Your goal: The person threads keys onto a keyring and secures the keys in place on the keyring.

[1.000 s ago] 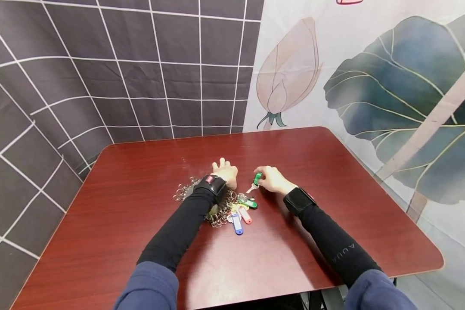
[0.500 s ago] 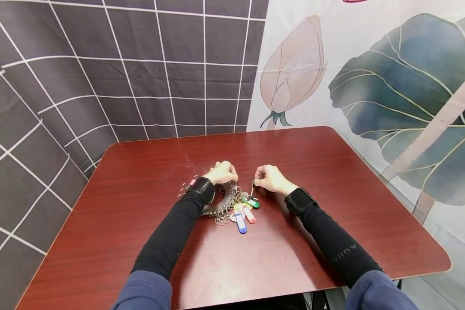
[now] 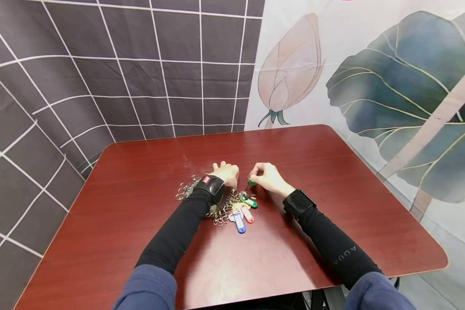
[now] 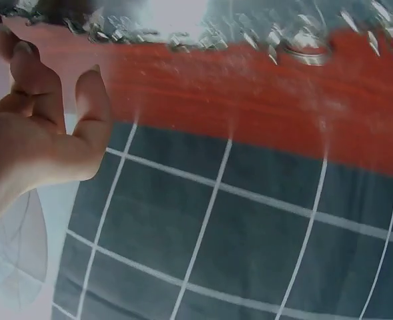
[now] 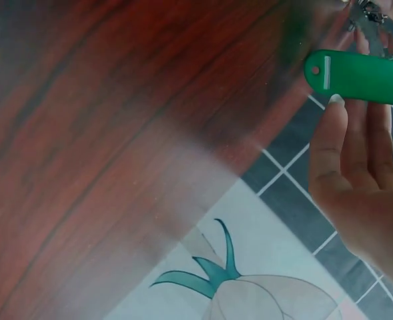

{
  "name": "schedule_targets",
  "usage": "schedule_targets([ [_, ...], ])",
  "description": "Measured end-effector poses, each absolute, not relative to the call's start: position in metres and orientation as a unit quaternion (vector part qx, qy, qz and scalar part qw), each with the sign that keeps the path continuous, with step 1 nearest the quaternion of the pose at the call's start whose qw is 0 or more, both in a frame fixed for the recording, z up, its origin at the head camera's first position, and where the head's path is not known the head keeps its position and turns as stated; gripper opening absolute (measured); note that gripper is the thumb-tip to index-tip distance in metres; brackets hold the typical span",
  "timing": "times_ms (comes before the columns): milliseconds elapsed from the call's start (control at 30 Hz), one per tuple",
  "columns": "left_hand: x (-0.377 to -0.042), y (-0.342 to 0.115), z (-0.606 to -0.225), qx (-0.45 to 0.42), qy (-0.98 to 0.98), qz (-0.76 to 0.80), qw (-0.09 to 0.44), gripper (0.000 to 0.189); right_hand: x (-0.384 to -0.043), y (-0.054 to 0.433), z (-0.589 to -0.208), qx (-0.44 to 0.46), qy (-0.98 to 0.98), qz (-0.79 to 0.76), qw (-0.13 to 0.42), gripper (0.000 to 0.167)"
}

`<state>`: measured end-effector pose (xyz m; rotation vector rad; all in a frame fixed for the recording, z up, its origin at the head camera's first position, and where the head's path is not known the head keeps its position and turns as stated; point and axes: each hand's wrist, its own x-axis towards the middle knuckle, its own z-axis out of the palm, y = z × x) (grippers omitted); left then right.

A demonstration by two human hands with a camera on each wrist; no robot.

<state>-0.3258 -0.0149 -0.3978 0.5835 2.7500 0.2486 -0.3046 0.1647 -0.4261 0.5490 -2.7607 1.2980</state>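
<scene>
My left hand reaches over a flat, ring-shaped silver key holder lined with small metal split rings. Its thumb and forefinger pinch at the holder's edge, beside the split rings; its other fingers stay bent and apart. My right hand pinches a green key tag between thumb and fingertips, just right of the left hand. A metal key hangs at that tag, close to the split rings. The left sleeve and wrist strap hide much of the holder in the head view.
Near the holder's right side lie another green key tag, a red tag and a blue tag, with yellow pieces among them. The reddish-brown table meets a grey gridded curtain at the back.
My right hand has moved slightly left and turned the green tag with its key. The left hand raised the holder half a second ago, and has tipped forward again with the fingers more spread.
</scene>
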Motion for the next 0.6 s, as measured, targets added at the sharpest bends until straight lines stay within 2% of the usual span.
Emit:
schedule_targets([
  [100,-0.331,-0.013,-0.403,0.197,0.962,0.079,0.170,0.012,-0.303,0.164,-0.425,0.182,-0.883,0.433,0.016,0.007],
  [300,-0.333,-0.015,-0.398,0.177,0.969,0.073,0.157,0.005,-0.303,0.167,-0.422,0.183,-0.862,0.473,-0.005,0.007],
  [467,-0.324,-0.010,-0.390,0.158,0.969,0.024,0.187,0.032,-0.302,0.167,-0.424,0.181,-0.858,0.481,-0.007,0.006],
  [600,-0.321,-0.003,-0.393,0.148,0.969,-0.006,0.199,0.036,-0.300,0.165,-0.426,0.180,-0.857,0.482,-0.010,0.005],
])
